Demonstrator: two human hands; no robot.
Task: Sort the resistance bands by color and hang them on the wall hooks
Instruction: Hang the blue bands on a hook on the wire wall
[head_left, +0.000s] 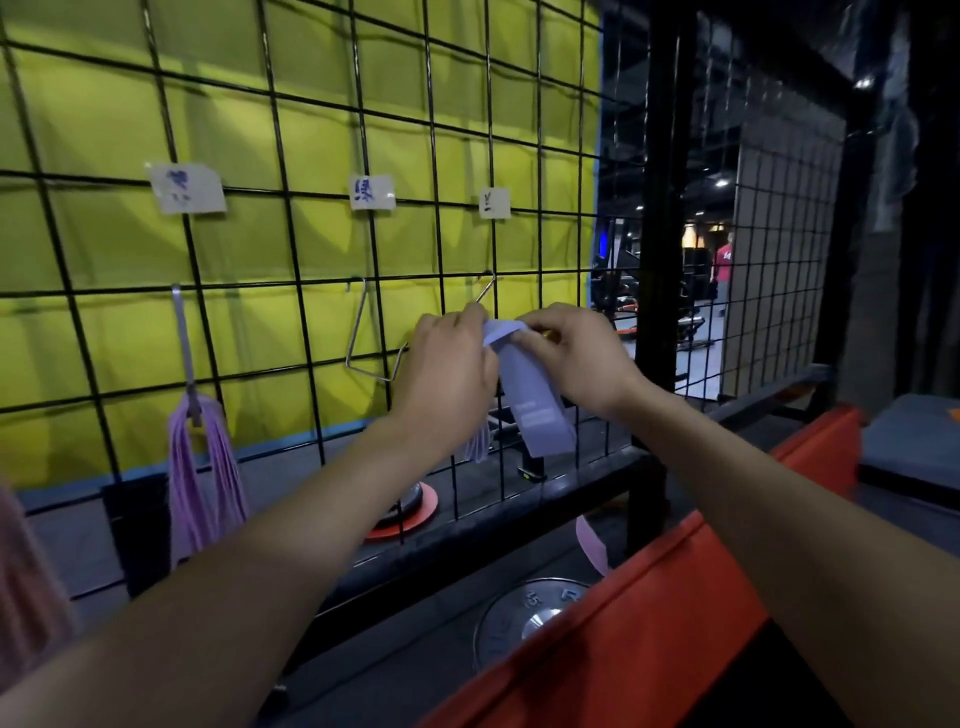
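A black wire grid (291, 244) carries three metal hooks under paper labels. On the left hook (183, 332) hangs a bunch of pink-purple bands (205, 467). The middle triangular hook (363, 338) holds nothing. At the right hook (485, 291), my left hand (447, 364) and my right hand (569, 353) both pinch the top of a light blue-lilac band (535, 405), which hangs down between them. Several more bands of that color (478, 441) dangle behind my left wrist.
A pink band (592, 543) lies on the black shelf below, near a round weight plate (530, 618). An orange padded box edge (649, 613) runs along the lower right. A person in red (723, 265) stands far off in the gym.
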